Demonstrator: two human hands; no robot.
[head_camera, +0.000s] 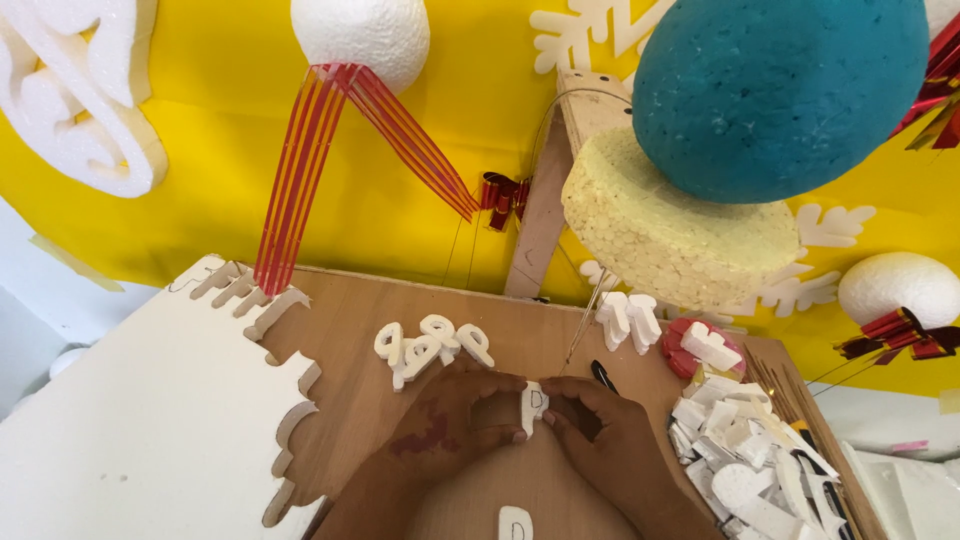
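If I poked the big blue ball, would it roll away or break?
The blue ball looks like foam, so it is probably very light. It sits on a yellow foam disc and, being round, might roll off easily. Its pitted surface would likely dent rather than shatter.

teal foam ball (780, 90) on yellow foam disc (670, 235) | white foam sheet (130, 420) | scrap pile (750, 450) | yellow backdrop (230, 130)

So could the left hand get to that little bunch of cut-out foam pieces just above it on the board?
Probably yes. The foam pieces lie just beyond the left hand on the wooden board with nothing between, but both hands now pinch a small foam piece, which the right hand would then have to hold alone.
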